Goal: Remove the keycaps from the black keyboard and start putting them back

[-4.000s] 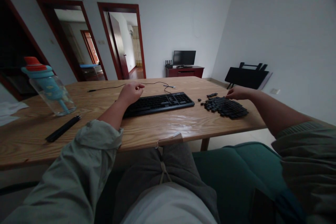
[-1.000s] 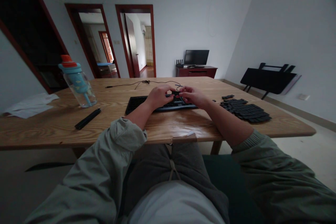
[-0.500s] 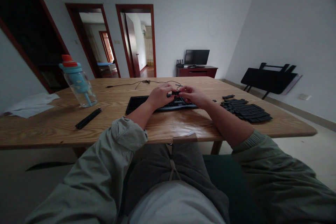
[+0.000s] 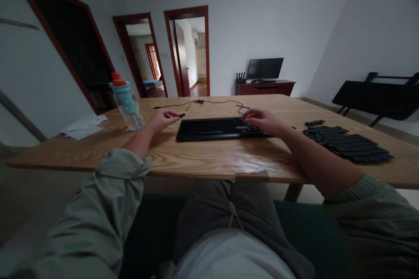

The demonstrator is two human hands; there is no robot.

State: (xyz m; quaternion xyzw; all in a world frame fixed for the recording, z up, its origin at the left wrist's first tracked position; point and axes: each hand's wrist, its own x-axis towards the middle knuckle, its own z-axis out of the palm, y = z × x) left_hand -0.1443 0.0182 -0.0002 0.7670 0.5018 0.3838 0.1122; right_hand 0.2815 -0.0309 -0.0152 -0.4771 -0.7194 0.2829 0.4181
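the left hand pinches a small black piece beside the keyboard; the right hand rests curled on its right end, apparently holding nothing. many loose keycaps lie heaped on the surface, so most refitting looks undone.

black keyboard, black keycaps, light wood-grain table

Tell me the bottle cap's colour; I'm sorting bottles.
Orange-red cap on a blue lid, head view.

Centre: black computer keyboard on wooden surface.
Left: clear water bottle with blue lid.
Right: pile of loose black keycaps.
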